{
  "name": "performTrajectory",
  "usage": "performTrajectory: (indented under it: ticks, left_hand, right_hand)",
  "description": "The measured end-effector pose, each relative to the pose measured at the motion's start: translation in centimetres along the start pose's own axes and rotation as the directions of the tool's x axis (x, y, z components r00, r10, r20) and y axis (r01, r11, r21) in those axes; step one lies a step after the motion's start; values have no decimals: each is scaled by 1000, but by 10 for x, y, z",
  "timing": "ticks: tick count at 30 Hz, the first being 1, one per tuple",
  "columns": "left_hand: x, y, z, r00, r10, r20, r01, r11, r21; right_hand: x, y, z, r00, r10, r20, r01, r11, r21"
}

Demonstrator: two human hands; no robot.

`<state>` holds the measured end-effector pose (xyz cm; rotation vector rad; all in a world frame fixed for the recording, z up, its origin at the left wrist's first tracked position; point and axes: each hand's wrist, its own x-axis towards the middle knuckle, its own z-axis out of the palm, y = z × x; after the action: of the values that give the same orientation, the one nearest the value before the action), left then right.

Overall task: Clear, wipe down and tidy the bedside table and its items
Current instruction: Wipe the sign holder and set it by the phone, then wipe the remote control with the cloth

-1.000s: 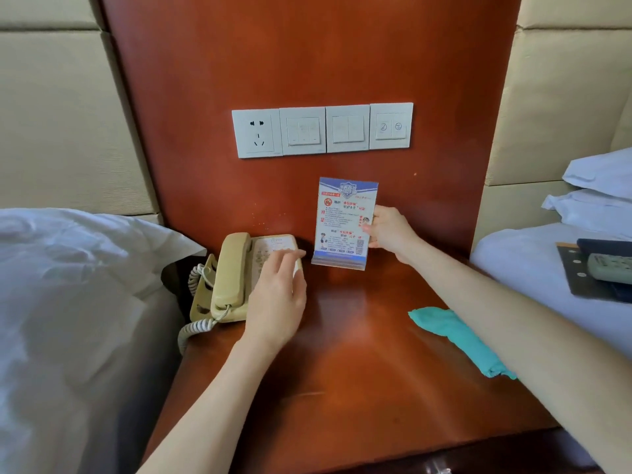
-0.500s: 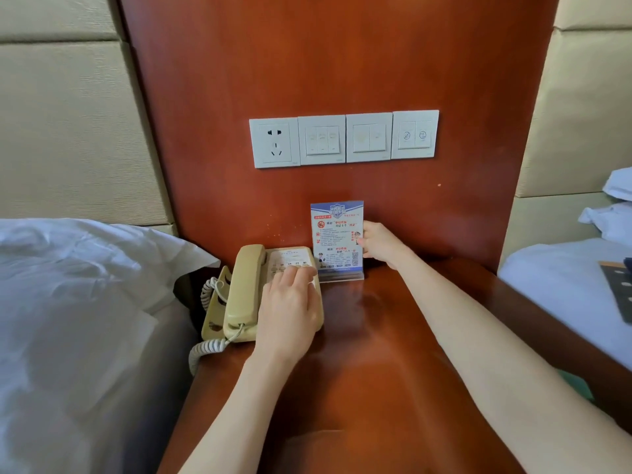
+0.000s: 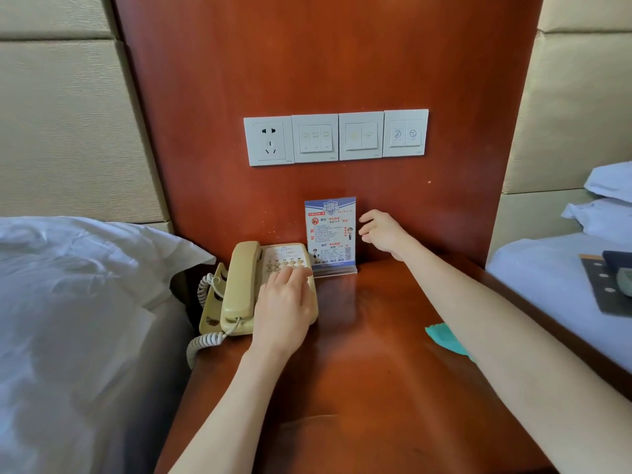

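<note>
The telephone [image 3: 263,289] and sign stand [image 3: 331,237] sit along the back edge of the bedside table [image 3: 359,388]. Left hand [image 3: 285,304] rests flat on the phone; right hand [image 3: 381,232] hovers loose-fingered, holding nothing. The cloth [image 3: 444,338] lies near the right edge, so wiping seems done, though I can't be sure.

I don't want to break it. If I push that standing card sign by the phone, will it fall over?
Probably, if you push it up high. The card sign is tall and thin on a small clear base, so it looks tippy. It likely feels light and stiff, and might slide on the shiny table. The right hand is beside it, not holding it.
</note>
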<state>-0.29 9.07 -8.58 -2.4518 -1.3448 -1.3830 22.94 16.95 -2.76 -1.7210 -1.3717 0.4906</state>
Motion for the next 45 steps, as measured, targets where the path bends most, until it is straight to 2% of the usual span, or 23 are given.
performTrajectory:
  ticks: [3, 6, 12, 16, 19, 24, 30, 33, 39, 45]
  left_hand:
    - [0, 2, -1, 1000, 12, -5, -12, 1000, -21]
    - [-2, 5, -2, 999, 37, -7, -37, 993, -113]
    - [-9, 11, -7, 999, 45, -13, -46, 977, -210]
    - [-14, 14, -8, 999, -25, -34, 14, 957, -289]
    - [-14, 20, -11, 999, -28, -29, 18, 950, -312]
    - [-6, 39, -14, 995, -95, 44, 104, 887, -451]
    - [13, 81, 2, 951, -161, 264, 288, 771, -568]
    - [24, 112, 13, 936, -103, 335, 294, 753, -589]
    - [46, 174, 38, 899, 107, 424, 117, 876, -468]
    - [56, 230, 71, 821, 232, 522, 1, 914, -407]
  right_hand:
    - [-18, -8, -18, 996, -43, -77, 45, 999, 25]
    - [-43, -18, -29, 979, -88, -182, 104, 991, 84]
    - [-103, -32, -47, 975, -150, -165, 180, 966, 183]
    - [-141, -32, -57, 969, -138, -203, 193, 939, 286]
    - [-165, -23, -65, 968, -117, -222, 190, 920, 343]
    - [-188, 3, -90, 956, -108, -271, 191, 935, 299]
    - [-202, 38, -134, 948, -105, -302, 159, 975, 158]
    - [-208, 53, -159, 942, -89, -323, 136, 983, 124]
    - [-219, 85, -215, 919, -30, -392, 58, 996, 60]
    - [-223, 121, -267, 835, 13, -551, -68, 995, -80]
